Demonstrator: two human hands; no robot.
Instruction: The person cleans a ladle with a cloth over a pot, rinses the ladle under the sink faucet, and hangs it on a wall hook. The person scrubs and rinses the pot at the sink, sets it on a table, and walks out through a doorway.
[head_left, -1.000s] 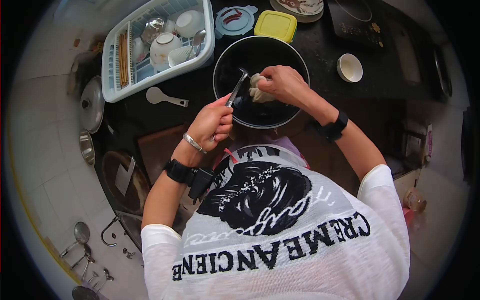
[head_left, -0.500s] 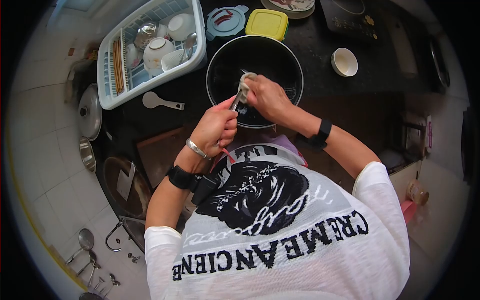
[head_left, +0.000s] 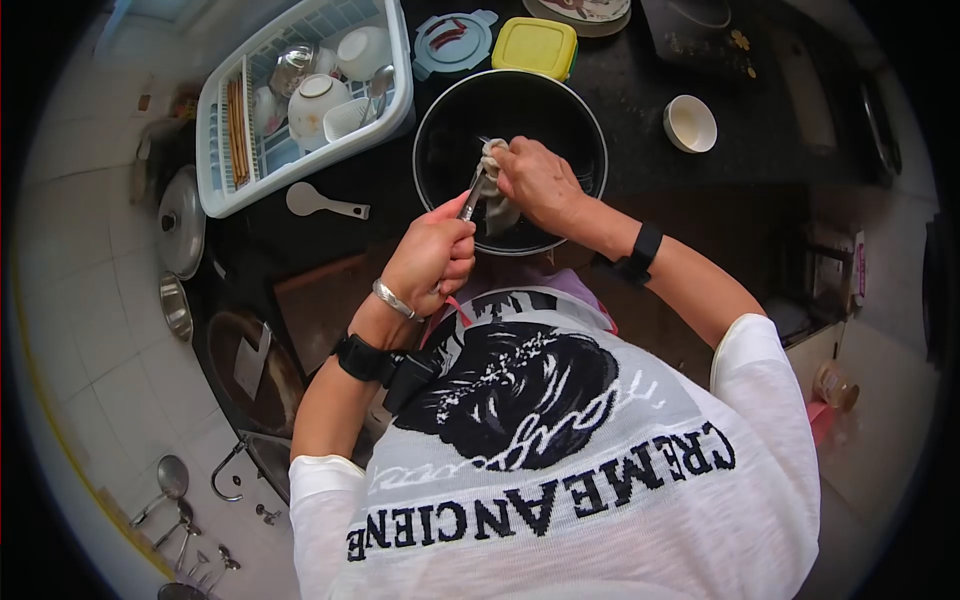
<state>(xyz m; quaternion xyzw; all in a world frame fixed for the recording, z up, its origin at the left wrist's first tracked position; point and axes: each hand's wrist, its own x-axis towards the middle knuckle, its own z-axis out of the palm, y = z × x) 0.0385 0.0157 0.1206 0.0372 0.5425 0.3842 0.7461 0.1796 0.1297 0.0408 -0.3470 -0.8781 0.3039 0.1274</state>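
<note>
My left hand [head_left: 432, 252] is closed round a metal tool [head_left: 471, 203], which points up and right over a large dark pot [head_left: 450, 110]. My right hand [head_left: 540, 185] grips a pale cloth [head_left: 500, 213] around the tool's upper part, above the pot. One end of the cloth hangs down inside the pot's rim. The tool's tip is mostly hidden by the cloth and fingers.
A dish rack [head_left: 213, 190] with bowls and chopsticks stands at upper left, with a white rice paddle [head_left: 325, 203] below it. Behind the pot are a yellow-lidded box [head_left: 535, 47] and a blue lid [head_left: 453, 42]. A small white bowl [head_left: 690, 124] sits to the right.
My right hand has moved left with the cloth, from beside the tool onto it. Since the middle frame, more of the cloth hangs down. The view has shifted slightly.
</note>
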